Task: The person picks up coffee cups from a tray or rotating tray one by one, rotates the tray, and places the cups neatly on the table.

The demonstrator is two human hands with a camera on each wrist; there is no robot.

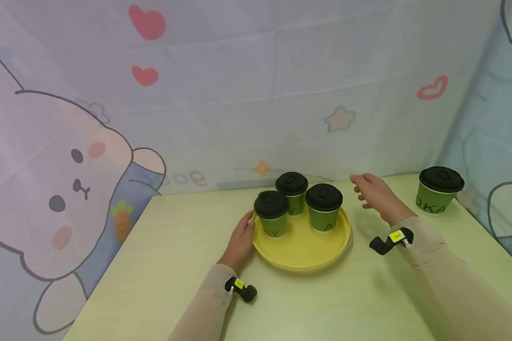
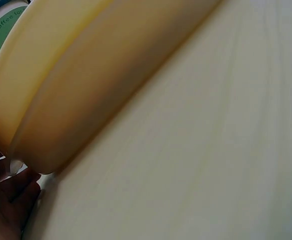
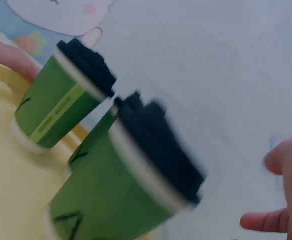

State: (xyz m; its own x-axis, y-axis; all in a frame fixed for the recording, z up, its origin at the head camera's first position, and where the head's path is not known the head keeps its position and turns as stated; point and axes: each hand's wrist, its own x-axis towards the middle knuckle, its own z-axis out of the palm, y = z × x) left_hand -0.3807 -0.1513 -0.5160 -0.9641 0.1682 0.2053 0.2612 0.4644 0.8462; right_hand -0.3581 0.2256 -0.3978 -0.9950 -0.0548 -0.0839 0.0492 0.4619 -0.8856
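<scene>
A round yellow plate (image 1: 303, 253) with a raised rim carries three green paper coffee cups with black lids: a left cup (image 1: 274, 226), a back cup (image 1: 296, 204) and a right cup (image 1: 323, 220). My left hand (image 1: 238, 242) grips the plate's left rim; in the left wrist view its fingers (image 2: 20, 195) reach beneath the edge. The plate's underside (image 2: 100, 95) appears tilted in that view. To the right of the plate, my right hand (image 1: 377, 198) hovers with loosely bent fingers and holds nothing. The right wrist view shows it apart from the nearest cup (image 3: 110, 185).
Another lidded green cup (image 1: 435, 196) stands at the table's far right, beyond my right hand. The pale yellow-green table (image 1: 175, 265) meets a printed cloth backdrop (image 1: 239, 94) at its back edge. A second cloth (image 1: 495, 142) hangs along the right side.
</scene>
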